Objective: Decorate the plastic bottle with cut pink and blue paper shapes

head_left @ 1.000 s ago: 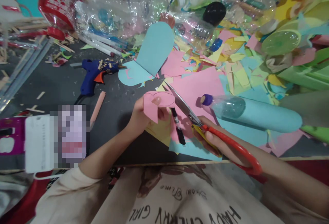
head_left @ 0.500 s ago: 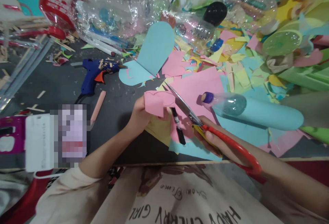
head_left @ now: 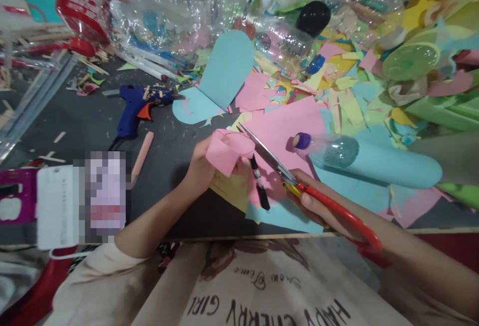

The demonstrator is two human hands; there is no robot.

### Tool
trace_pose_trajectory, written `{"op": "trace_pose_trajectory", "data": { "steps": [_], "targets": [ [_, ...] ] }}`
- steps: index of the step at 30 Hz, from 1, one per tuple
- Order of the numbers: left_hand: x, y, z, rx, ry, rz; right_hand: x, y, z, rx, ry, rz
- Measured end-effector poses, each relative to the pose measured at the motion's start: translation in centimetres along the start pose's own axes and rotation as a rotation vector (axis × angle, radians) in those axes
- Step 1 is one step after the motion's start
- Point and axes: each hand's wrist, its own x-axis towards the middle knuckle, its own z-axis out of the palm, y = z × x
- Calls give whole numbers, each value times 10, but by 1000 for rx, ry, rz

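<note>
**Head view: scissors at the pink paper, hazards noted**

Our left hand (head_left: 202, 168) is closed on a curled piece of pink paper (head_left: 226, 151), holding it just above the dark table (head_left: 90, 126) near the front edge. Our right hand (head_left: 320, 206) is wrapped around the handles of the red-handled scissors (head_left: 279, 168). The blades look nearly shut, with their tips at the paper's upper right edge.

Hazards, as we judge them:
- The left fingertips sit close beside the blade line, so too deep a bite could nick them.
- The paper is pinched on one side only. It could buckle between the blades and tear, or the cut could wander.
- A small black brush (head_left: 259, 183) lies just below the blades, and a purple-capped bottle (head_left: 325, 151) lies near the right hand. A swing of the handles could knock either.
- Loose scraps under the right hand may slide.

A blue glue gun (head_left: 140, 104) lies well apart, to the left.
</note>
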Motion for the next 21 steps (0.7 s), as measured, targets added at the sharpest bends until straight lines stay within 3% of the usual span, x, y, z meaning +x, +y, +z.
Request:
{"op": "trace_pose_trajectory", "data": {
  "steps": [9, 18, 21],
  "targets": [
    [6, 3, 3, -40, -10, -159, -1, 7, -1, 193, -41, 45],
    [6, 6, 3, -29, 62, -166, 1, 13, -3, 97, -21, 28],
    [8, 3, 1, -39, 27, -165, 3, 21, -5, 42, -26, -40]
  ]
}}
